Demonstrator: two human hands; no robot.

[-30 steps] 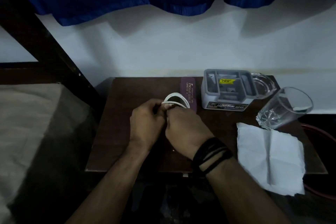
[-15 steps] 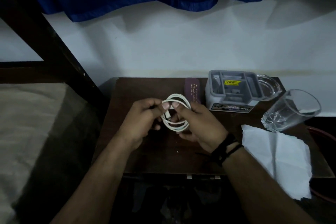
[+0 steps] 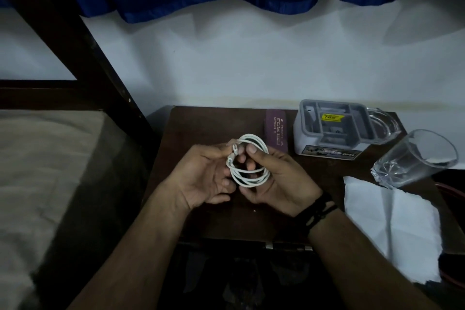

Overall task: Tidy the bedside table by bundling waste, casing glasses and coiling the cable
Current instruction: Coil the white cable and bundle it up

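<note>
Holding a white charging cable [image 3: 249,161] wound into a small ring above the middle of a dark wooden bedside table [image 3: 201,128], a person steadies the loops between two bare hands so the coil cannot spring open. The right hand [image 3: 274,184] cradles the ring from beneath and behind, its thumb pressed onto the top strands and its fingers curled under the lower loops; the left hand [image 3: 203,178], palm turned up, pinches the cable's plug end at the upper left of the ring between fingertips and thumb, apparently to tuck it in as a fastening. Black bands [image 3: 319,211] circle the right wrist. Behind the hands a purple glasses case [image 3: 276,131] lies closed and flat on the table; whether the glasses are inside cannot be told. Just right of it sits a grey compartmented organiser box [image 3: 332,131] with a yellow sticker, a clear dish [image 3: 385,123] touching its far side. A clear drinking glass [image 3: 415,158] stands at the table's right edge, beside a creased white paper napkin [image 3: 392,224] spread flat and overhanging the front corner, seemingly waste not yet bundled. A mattress [image 3: 37,171] lies to the left.
</note>
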